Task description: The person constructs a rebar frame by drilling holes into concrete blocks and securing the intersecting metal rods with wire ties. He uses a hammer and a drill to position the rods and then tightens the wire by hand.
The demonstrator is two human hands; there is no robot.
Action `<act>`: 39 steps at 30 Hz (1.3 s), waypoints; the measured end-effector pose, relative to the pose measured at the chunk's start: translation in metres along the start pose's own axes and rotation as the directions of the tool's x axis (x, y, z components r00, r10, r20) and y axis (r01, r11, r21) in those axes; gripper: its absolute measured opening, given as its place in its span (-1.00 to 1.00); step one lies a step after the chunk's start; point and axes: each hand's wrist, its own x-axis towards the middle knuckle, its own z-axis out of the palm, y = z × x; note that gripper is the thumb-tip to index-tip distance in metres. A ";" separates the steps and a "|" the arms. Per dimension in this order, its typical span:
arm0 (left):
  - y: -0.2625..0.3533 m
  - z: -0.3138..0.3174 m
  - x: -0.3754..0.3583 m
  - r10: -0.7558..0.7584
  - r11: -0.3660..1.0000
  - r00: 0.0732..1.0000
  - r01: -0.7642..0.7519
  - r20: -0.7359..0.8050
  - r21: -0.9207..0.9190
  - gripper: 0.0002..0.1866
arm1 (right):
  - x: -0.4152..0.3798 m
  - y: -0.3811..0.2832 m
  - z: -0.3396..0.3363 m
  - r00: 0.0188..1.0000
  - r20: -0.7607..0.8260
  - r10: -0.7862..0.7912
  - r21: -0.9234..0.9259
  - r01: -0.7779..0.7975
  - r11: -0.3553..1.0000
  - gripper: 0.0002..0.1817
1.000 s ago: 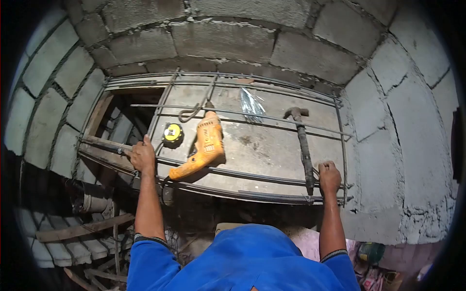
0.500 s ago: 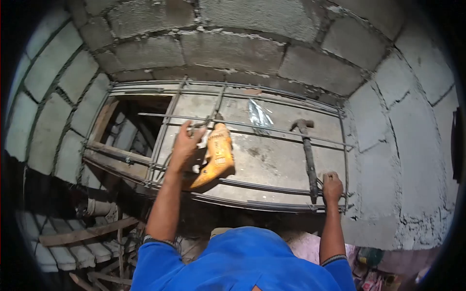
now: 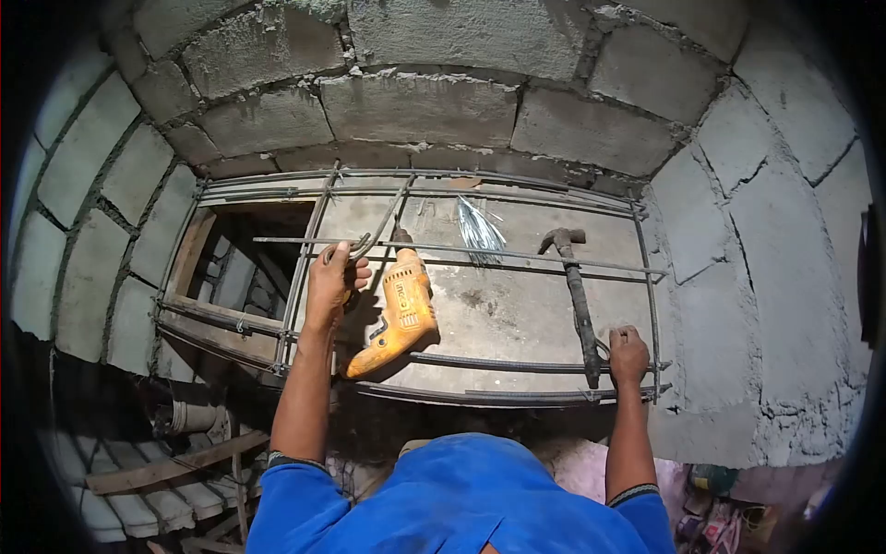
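Observation:
My left hand [image 3: 329, 284] is closed around the lower, hooked end of a thin steel rod [image 3: 389, 214], which slants up to the rear bars. Just right of that hand lies a yellow power drill [image 3: 402, 309], its chuck pointing to the back wall. My right hand [image 3: 629, 356] rests curled at the front right corner of the rebar frame [image 3: 517, 367]. A thin bent piece shows at its fingers, but what they hold is hidden. Beside it a hammer [image 3: 580, 309] lies head to the back, across the bars. A long bar [image 3: 517, 255] crosses the middle.
Under the frame is a flat grey board [image 3: 498, 319], with a square wood-edged opening [image 3: 258, 254] at left. A bundle of silvery strips [image 3: 477, 231] lies behind the middle bar. Concrete block walls [image 3: 420, 111] enclose three sides. Planks [image 3: 175, 469] and a bucket [image 3: 192, 413] sit lower left.
My left hand has turned and shifted left and slightly toward me, bringing the rod's hooked end along. My right hand stays at the corner. The whole view has shifted a little.

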 end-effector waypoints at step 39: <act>-0.039 -0.221 -0.124 -0.172 0.925 0.944 0.056 -0.283 -0.375 -0.60 | -0.001 0.005 0.006 0.996 -0.052 -0.066 0.021 0.068 0.997 -0.73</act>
